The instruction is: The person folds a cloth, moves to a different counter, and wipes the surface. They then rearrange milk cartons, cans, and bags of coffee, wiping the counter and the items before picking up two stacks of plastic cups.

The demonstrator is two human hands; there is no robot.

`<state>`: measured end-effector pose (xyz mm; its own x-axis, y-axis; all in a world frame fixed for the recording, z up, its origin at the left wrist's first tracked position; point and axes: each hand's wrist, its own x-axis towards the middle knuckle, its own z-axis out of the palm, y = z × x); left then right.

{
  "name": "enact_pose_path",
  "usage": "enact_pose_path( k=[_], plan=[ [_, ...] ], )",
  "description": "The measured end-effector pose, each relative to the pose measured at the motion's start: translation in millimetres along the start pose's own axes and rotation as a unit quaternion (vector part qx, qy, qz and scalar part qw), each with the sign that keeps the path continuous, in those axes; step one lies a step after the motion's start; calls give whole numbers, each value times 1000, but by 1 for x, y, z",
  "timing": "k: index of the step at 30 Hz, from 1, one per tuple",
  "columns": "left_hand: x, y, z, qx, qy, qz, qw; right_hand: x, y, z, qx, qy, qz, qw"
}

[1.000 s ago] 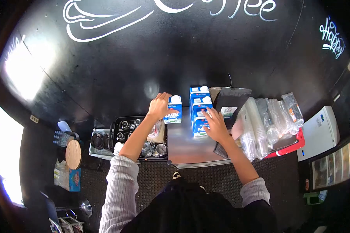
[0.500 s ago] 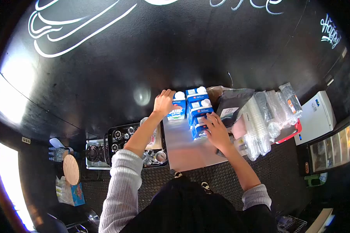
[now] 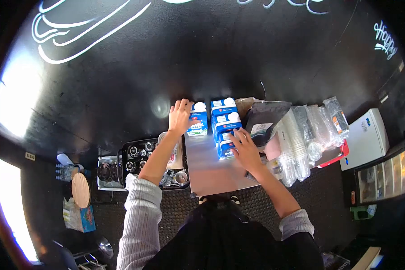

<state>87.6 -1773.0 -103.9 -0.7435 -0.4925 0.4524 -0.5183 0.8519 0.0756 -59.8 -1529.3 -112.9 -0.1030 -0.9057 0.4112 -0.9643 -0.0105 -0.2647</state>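
Note:
A blue and white milk carton (image 3: 198, 123) stands upright at the back left of a metal-topped table (image 3: 216, 173). My left hand (image 3: 180, 118) is closed round its left side, with the thumb across the front. To its right, several matching cartons (image 3: 225, 120) stand in a row running front to back, white caps up. The front carton (image 3: 226, 149) of that row has its top partly covered by my right hand (image 3: 246, 149), whose fingers curl over its right side. A narrow gap separates the single carton from the row.
A dark pouch (image 3: 262, 123) and sleeves of clear plastic cups (image 3: 290, 141) crowd the table's right side. Left of the table is a black tray (image 3: 132, 155) with small metal and glass items. Behind everything rises a black wall (image 3: 211, 54); a white fridge (image 3: 366, 137) is at far right.
The view has shifted slightly. My left hand and its carton sit a little farther left, and the gap to the row is slightly wider. My right hand stays at the front carton.

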Motion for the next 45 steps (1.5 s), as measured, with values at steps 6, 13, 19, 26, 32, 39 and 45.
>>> enact_pose_path(
  k=[6, 13, 19, 26, 32, 39, 45],
  plan=[
    [-12, 12, -5, 10, 2, -89, 996, 1, 13, -4, 10, 11, -52, 999],
    [-56, 63, -20, -139, 100, -102, 980, 6, 11, -9, 16, -49, -54, 997],
    [-115, 73, -10, -234, 136, -142, 952, 10, 12, -15, -17, -109, -91, 990],
    [-154, 58, -21, -270, 157, -178, 933, 28, -2, -11, 4, -153, -80, 985],
    [-171, 27, -35, -242, 191, -203, 930, 65, -32, -2, 41, -182, -70, 980],
    [-166, 15, -10, -294, 173, -238, 909, 115, -57, 22, 47, -155, -117, 980],
    [-146, 21, -17, -330, 171, -235, 898, 148, -57, 38, 19, -183, -86, 979]
  ],
)
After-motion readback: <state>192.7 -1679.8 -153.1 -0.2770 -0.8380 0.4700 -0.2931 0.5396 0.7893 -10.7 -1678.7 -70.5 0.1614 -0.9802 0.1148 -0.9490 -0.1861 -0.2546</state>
